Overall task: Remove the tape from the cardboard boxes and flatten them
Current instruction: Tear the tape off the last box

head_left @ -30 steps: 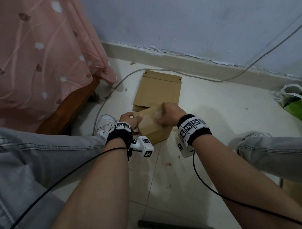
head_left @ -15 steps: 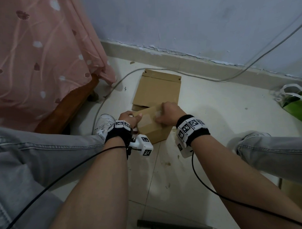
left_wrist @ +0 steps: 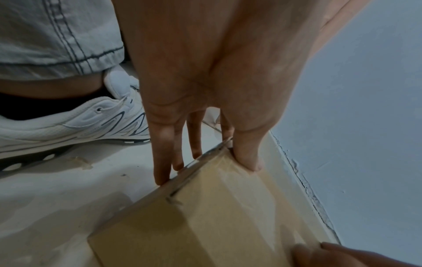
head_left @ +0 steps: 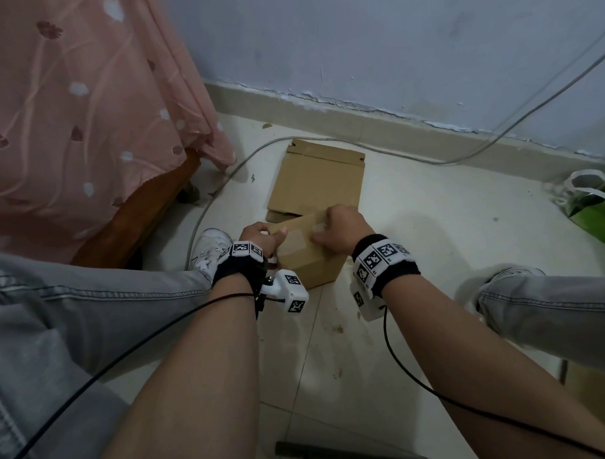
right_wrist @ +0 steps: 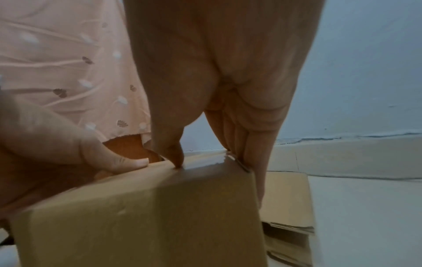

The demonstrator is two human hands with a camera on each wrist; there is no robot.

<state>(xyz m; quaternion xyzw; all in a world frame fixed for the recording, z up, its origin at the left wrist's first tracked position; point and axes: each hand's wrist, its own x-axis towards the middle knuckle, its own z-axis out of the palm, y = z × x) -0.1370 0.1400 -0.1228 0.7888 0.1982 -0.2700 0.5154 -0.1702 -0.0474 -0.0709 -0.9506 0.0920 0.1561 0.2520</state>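
Box: as both hands clasp it, the small taped box [head_left: 307, 253] stands on the floor [head_left: 432, 245] between them.
Left hand [head_left: 260, 236]: grips its left edge.
Right hand [head_left: 342, 228]: fingers curl over the far corner, thumb on the tape [right_wrist: 205, 160].
Beyond: flattened cardboard [head_left: 318, 177].

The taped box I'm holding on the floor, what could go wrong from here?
Two risks. The clear tape lies flat and glossy on the taped box; the right hand picking at it with the thumb could tear off slivers. The left hand holds only the box's edge, so a hard pull might tip the box.
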